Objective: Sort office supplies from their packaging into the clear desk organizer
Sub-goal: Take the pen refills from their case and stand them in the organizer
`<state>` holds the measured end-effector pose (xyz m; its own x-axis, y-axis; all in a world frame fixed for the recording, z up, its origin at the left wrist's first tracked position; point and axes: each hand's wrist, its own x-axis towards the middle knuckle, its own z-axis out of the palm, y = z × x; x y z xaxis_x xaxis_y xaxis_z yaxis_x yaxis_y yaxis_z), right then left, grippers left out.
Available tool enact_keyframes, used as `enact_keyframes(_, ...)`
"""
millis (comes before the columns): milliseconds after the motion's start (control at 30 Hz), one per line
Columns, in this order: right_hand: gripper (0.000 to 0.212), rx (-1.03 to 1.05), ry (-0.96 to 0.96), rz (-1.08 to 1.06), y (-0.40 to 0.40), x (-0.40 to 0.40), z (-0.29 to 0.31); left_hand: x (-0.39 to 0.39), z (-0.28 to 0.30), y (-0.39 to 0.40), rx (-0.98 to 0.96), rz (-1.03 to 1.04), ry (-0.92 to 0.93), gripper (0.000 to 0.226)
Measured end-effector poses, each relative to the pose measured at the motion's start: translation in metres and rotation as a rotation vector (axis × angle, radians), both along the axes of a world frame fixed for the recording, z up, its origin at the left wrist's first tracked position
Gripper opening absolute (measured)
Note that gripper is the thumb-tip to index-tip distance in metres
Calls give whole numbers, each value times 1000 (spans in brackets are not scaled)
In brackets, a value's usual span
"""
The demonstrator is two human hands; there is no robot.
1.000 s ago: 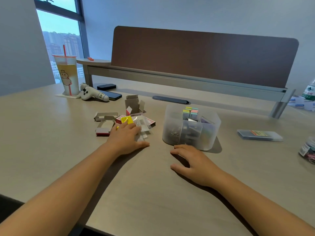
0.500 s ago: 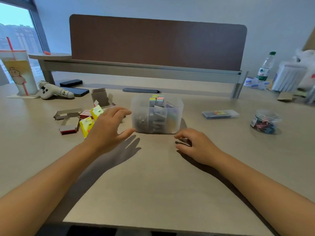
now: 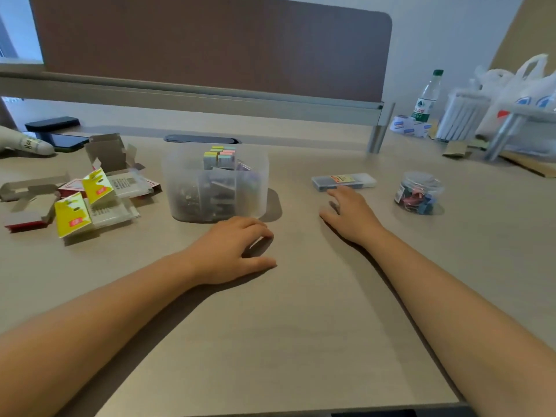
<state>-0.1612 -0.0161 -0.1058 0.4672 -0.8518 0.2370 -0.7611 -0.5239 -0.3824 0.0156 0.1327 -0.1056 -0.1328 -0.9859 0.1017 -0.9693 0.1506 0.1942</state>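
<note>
Clear plastic, the desk organizer (image 3: 215, 183) stands mid-table toward the far edge. The right hand (image 3: 350, 216), fingers relaxed and empty, reaches the flat slim case (image 3: 343, 181); best pinch its long edges. The left hand (image 3: 231, 251) rests loosely curled, holding nothing. One jar of binder clips (image 3: 418, 192), two yellow packets (image 3: 84, 201).

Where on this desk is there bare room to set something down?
Bare desk spans the near side between the forearms, plus the gap between organizer and flat case. Crowded: the torn packaging left of the organizer, and the far right around the bottle.
</note>
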Motion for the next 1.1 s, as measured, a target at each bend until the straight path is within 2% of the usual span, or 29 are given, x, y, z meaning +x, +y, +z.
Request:
enact_keyframes(100, 52, 0, 18, 13, -17, 14, -1, 1, -3, -6, 0, 0, 26, 87)
enact_keyframes(267, 42, -31, 76, 0, -41, 27, -2, 3, -5, -11, -5, -6, 57, 73)
enact_keyframes(333, 44, -35, 81, 2, -39, 28, -1, 5, -4, -12, -2, -9, 71, 69)
enact_keyframes(467, 52, -17, 58, 24, -18, 21, 0, 6, -5, -10, -3, -5, 70, 80)
enact_keyframes(533, 46, -19, 43, 60, -6, 15, 0, 5, -5, -9, -9, -5, 60, 79)
enact_keyframes(633, 31, -8, -27, 109, 15, 3, 0, 3, -5, -7, -18, -1, 64, 64)
enact_keyframes(733, 20, -20, -96, 88, 28, -9, 1, 1, -5, -6, -29, 10, 75, 60)
enact_keyframes(833, 24, -9, -155, 36, 32, -11, 3, 0, -4, -4, -36, 28, 72, 55)
enact_keyframes(933, 59, -3, -25, -73, 30, -2, 1, -1, -3, -3, -38, 43, 78, 53)
enact_keyframes(967, 65, -11, 25, -107, 29, 1, 0, -1, -3, -2, -38, 43, 81, 53)
enact_keyframes(1033, 60, -8, 46, -126, 28, 5, 0, 0, -4, -2, -38, 45, 87, 53)
enact_keyframes(1100, 46, 12, -1, -92, 27, 4, 1, 1, -4, -2, -39, 48, 98, 53)
